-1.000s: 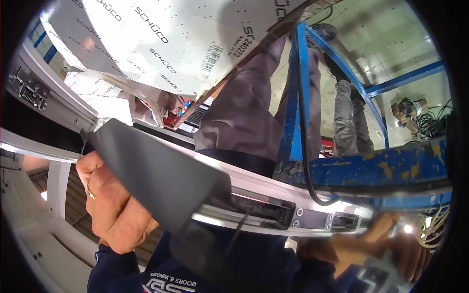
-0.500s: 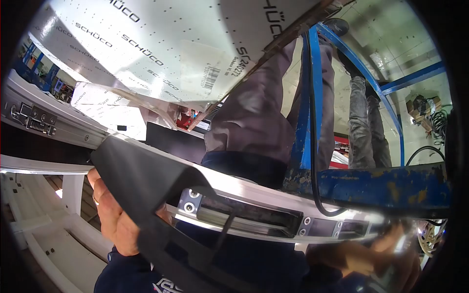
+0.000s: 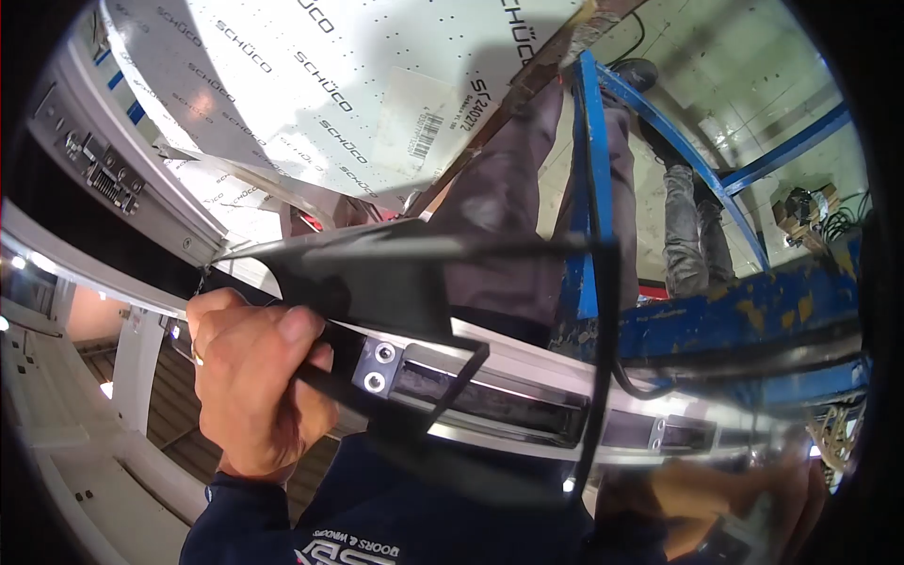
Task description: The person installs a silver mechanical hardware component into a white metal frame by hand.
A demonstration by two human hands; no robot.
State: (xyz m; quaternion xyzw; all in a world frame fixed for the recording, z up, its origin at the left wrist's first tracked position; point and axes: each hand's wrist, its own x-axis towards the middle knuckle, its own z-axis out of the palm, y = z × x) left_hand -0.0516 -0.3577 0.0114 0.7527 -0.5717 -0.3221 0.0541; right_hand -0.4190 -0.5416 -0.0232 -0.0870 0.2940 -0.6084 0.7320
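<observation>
Tiled floor (image 3: 734, 85), blue rack (image 3: 716, 320) — left hand (image 3: 254, 386) clasps trim (image 3: 377, 273).

Left hand (image 3: 250, 377), closed grip on black cover (image 3: 377, 273) — right hand (image 3: 744, 499) blurred, low beside aluminium profile (image 3: 499, 400).

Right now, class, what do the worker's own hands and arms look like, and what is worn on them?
Both hands are bare, without gloves. The left hand wears a gold ring on one finger, and a navy blue sleeve ends at its wrist. The right hand is blurred; its details cannot be made out.
</observation>
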